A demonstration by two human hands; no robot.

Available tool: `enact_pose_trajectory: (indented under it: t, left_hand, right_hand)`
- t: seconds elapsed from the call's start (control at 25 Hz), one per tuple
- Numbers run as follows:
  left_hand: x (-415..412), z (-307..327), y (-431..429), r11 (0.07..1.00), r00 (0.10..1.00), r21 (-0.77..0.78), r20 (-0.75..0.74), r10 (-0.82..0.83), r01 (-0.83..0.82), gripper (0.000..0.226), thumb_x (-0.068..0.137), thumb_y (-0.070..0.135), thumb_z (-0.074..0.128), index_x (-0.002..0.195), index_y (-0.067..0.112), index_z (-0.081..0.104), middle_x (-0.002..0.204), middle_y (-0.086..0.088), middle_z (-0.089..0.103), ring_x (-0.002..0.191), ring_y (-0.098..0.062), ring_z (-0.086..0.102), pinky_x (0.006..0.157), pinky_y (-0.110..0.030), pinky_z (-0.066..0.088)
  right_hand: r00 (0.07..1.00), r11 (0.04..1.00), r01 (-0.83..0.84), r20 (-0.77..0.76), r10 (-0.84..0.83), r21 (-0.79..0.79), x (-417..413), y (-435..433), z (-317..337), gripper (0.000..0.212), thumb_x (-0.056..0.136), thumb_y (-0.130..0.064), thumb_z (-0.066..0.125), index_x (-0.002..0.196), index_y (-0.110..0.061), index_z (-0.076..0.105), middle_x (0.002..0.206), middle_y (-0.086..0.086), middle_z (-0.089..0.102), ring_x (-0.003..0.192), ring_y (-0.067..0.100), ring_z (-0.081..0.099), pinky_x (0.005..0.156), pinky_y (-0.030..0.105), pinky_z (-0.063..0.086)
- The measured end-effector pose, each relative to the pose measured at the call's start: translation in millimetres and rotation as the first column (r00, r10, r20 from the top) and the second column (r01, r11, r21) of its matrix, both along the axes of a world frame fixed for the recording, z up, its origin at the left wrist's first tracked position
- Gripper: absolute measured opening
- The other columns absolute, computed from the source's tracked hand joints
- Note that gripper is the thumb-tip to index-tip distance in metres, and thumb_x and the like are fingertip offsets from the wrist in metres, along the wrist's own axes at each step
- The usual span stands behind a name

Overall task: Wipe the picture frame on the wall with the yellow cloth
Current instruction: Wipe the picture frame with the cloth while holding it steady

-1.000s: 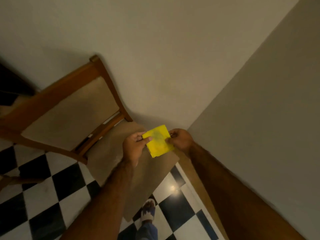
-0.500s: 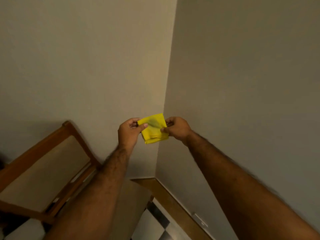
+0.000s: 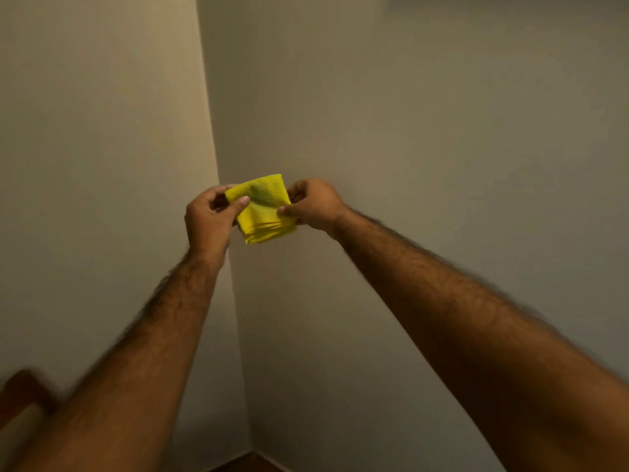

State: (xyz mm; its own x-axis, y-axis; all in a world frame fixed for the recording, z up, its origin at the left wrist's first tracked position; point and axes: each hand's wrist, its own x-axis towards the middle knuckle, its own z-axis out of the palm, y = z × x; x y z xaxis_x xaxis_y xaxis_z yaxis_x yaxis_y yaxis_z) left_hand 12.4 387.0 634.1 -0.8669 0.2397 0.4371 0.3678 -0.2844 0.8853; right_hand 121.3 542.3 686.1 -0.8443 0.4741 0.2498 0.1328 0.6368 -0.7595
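Observation:
A folded yellow cloth (image 3: 263, 209) hangs in the air in front of a room corner, held by both hands. My left hand (image 3: 211, 219) pinches its left edge between thumb and fingers. My right hand (image 3: 315, 206) grips its right edge. The cloth is folded into a small thick square with layered edges at the bottom. A faint dark strip (image 3: 503, 0) crosses the very top right of the wall; I cannot tell what it is. No picture frame is clearly in view.
Two plain walls meet in a corner (image 3: 218, 165) just behind the cloth. The top of a wooden chair back (image 3: 23, 390) shows at the lower left. A strip of brown skirting (image 3: 252, 463) lies at the bottom of the corner.
The view has tilted upward: the chair and chequered floor dropped out of sight and the corner now fills the frame. Both hands rose with the cloth, still held between them.

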Motion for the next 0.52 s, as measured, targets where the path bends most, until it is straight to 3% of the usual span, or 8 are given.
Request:
enact_pose_trajectory:
  t: [0.16, 0.28, 0.4, 0.52]
  left_hand:
    - [23.5, 83.6, 34.3, 0.998, 0.983, 0.039, -0.18, -0.038, 0.045, 0.033, 0.08, 0.011, 0.081, 0.112, 0.009, 0.073, 0.087, 0.002, 0.074, 0.071, 0.0, 0.069, 0.07, -0.025, 0.06]
    - [45.7, 138.6, 53.8, 0.995, 0.962, 0.08, -0.27, -0.043, 0.066, 0.028, 0.081, 0.012, 0.08, 0.108, 0.015, 0.073, 0.089, 0.001, 0.074, 0.077, -0.005, 0.07, 0.077, -0.029, 0.062]
    - [66.9, 185.1, 73.2, 0.989, 0.934, 0.114, -0.353, -0.05, 0.096, 0.028, 0.081, 0.014, 0.08, 0.108, 0.019, 0.071, 0.095, -0.007, 0.073, 0.083, -0.014, 0.068, 0.082, -0.035, 0.06]
    - [82.2, 223.8, 85.0, 0.984, 0.901, 0.14, -0.432, -0.039, 0.11, 0.03, 0.082, 0.015, 0.079, 0.111, 0.019, 0.071, 0.097, -0.004, 0.073, 0.08, -0.006, 0.068, 0.079, -0.03, 0.059]
  right_hand:
    - [0.99, 0.996, 0.08, -0.121, -0.074, 0.047, 44.7, 17.9, 78.2, 0.027, 0.08, -0.009, 0.081, 0.105, 0.0, 0.073, 0.09, 0.013, 0.071, 0.092, 0.036, 0.076, 0.086, 0.054, 0.062]
    - [0.973, 0.989, 0.126, -0.205, -0.108, 0.078, 77.2, 26.1, 133.4, 0.028, 0.081, -0.01, 0.081, 0.107, -0.001, 0.073, 0.09, 0.012, 0.072, 0.083, 0.027, 0.072, 0.085, 0.051, 0.063]
    - [0.949, 0.973, 0.193, -0.277, -0.153, 0.124, 110.4, 30.5, 177.8, 0.03, 0.081, -0.012, 0.082, 0.108, -0.002, 0.074, 0.1, 0.015, 0.078, 0.09, 0.029, 0.077, 0.084, 0.048, 0.064]
    - [0.929, 0.954, 0.243, -0.327, -0.176, 0.177, 134.2, 32.0, 209.9, 0.033, 0.082, -0.018, 0.082, 0.112, -0.005, 0.074, 0.106, 0.015, 0.078, 0.094, 0.027, 0.077, 0.082, 0.044, 0.066]
